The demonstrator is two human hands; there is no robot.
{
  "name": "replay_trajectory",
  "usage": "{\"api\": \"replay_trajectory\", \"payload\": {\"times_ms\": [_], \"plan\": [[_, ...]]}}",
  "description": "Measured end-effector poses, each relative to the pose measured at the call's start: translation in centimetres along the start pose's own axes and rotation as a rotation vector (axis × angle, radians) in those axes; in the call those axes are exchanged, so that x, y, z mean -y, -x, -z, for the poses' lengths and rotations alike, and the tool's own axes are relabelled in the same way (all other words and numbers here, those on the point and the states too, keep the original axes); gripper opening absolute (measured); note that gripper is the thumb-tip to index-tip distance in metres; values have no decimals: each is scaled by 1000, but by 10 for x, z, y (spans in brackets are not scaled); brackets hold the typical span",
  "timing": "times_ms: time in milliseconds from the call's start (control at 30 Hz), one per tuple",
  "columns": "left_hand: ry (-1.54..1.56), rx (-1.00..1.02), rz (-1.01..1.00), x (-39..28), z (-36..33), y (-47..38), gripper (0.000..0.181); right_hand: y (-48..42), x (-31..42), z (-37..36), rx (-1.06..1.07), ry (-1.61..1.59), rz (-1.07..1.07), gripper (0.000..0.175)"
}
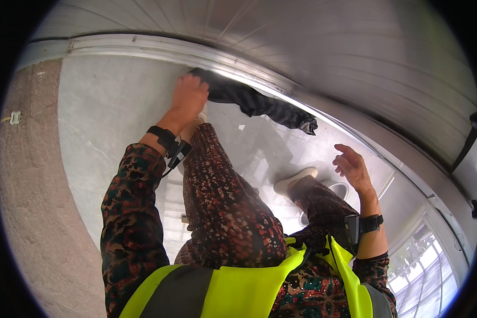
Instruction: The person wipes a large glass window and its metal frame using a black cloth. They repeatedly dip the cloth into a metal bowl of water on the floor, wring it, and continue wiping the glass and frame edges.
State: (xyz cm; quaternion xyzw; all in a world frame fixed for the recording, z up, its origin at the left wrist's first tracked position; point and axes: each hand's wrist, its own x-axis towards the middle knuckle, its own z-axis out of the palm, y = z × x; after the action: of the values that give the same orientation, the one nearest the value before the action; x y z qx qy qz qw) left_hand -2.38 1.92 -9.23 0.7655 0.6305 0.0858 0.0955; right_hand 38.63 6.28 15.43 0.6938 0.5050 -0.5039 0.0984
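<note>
A long bunched black cloth [258, 101] with faint stripes lies along the foot of a metal panel. My left hand [189, 94] has its fingers curled at the cloth's left end and appears to grip it; the fingertips are partly hidden. The far end of the cloth is crumpled and shows a greyish patch. To the right, my right hand [350, 165] hangs above the floor with bent, parted fingers and nothing in them. Both wrists carry black straps with small devices.
A ribbed metal panel [270, 35] and its pale bottom rail [151, 47] curve across the far side. Smooth grey floor [111, 103] meets a rough brownish strip [35, 190] at left, bearing a small white object [15, 117]. A white scrap [241, 127] lies near the cloth.
</note>
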Motion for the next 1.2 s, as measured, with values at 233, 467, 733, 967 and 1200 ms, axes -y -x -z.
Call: {"api": "replay_trajectory", "payload": {"times_ms": [233,467,733,967,1200], "plan": [[363,-189,90,3,10,-12,9,-5,2,-2,21,25,-2,41],[527,-412,-255,-30,41,-24,7,-6,0,-3,36,10,3,40],[124,-261,-108,10,28,-25,14,-6,0,-2,23,38,-8,39],[236,-228,28,4,20,-36,21,-8,1,-3,41,22,-11,38],[64,-18,82,8,-5,-43,17,-7,-1,-3,41,-1,-24,40]]}}
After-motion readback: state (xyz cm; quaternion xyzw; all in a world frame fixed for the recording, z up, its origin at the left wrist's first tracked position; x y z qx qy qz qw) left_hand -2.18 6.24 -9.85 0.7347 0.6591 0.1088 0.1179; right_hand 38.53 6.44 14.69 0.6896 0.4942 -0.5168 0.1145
